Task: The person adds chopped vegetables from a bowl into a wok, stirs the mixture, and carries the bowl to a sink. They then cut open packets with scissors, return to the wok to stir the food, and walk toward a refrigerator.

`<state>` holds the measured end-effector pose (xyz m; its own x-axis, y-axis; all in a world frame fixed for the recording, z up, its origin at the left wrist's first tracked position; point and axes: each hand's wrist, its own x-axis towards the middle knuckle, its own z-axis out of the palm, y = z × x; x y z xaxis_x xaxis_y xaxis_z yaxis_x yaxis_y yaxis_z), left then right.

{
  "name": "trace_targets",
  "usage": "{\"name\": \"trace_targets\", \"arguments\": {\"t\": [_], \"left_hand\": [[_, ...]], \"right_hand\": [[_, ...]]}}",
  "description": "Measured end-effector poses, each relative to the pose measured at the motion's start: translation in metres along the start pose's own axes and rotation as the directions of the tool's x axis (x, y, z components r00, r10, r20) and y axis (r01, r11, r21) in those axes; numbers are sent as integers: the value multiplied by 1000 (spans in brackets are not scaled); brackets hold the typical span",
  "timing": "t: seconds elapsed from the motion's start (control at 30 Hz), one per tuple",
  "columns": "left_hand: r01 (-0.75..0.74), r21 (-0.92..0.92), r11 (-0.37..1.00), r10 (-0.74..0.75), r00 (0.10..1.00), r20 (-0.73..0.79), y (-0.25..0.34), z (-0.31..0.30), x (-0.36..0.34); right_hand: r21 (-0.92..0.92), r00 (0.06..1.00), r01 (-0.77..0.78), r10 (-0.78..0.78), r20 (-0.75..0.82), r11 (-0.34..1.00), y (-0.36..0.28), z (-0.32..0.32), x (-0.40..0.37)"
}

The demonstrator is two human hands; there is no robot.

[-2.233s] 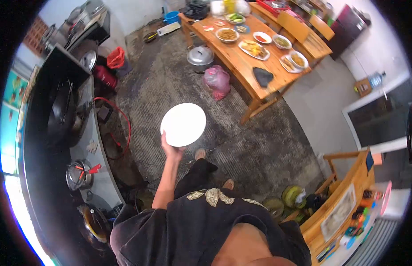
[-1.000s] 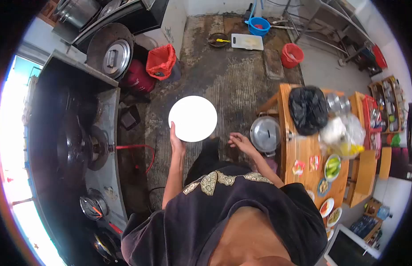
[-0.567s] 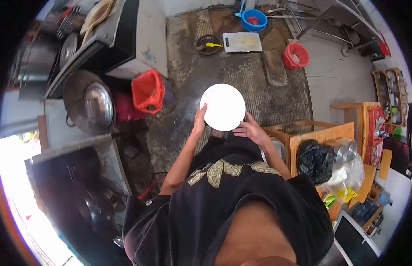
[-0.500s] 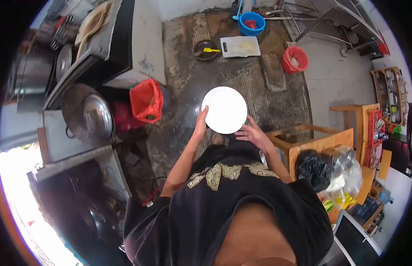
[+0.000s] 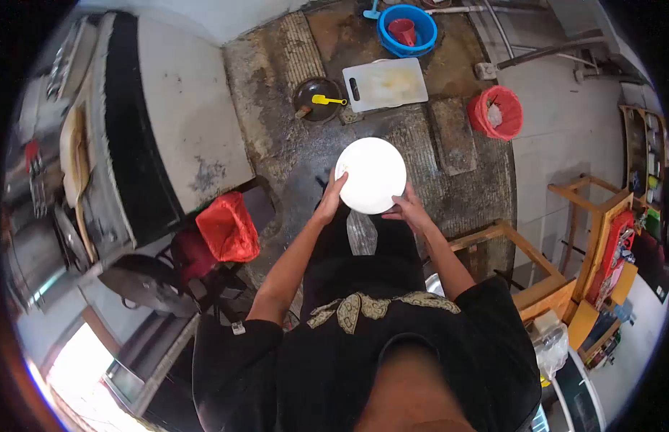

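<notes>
A round white plate (image 5: 371,176) is held out in front of my body, bright and with its flat face toward the camera. My left hand (image 5: 330,198) is closed on the plate's left edge, thumb over the rim. On the lower right edge, my right hand (image 5: 409,209) grips too, its thumb on the rim and the other fingers partly hidden behind. Beyond the plate, on the wet floor, lie a white cutting board (image 5: 386,85) and a dark round pan (image 5: 320,99) with a yellow scoop-like tool (image 5: 327,100) across it.
A blue basin (image 5: 406,30) holds a red scoop-like cup. Red-lined bins stand at right (image 5: 495,113) and left (image 5: 229,227). A wooden frame (image 5: 525,270) is at my right. A large wok (image 5: 144,282) and a counter edge (image 5: 108,180) are at my left.
My right hand has come up from near the lower edge and now grips the plate. The view has shifted forward, with the cutting board and basin looking larger.
</notes>
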<state>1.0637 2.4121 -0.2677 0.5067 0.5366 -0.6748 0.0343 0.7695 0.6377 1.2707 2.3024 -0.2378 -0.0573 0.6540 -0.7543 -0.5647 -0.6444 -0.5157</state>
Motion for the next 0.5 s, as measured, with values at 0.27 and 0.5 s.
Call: {"name": "trace_targets", "arguments": {"t": [0.27,0.5], "left_hand": [[-14,252,968,-81,930,359,-3,-16,222],[357,-115,927,-375,876,-303,-133,-129,473]], "right_hand": [[-109,908,243,-266,-324,964,13,-108,172],[-262,768,308,-402,-498,915,18,-202,275]]}}
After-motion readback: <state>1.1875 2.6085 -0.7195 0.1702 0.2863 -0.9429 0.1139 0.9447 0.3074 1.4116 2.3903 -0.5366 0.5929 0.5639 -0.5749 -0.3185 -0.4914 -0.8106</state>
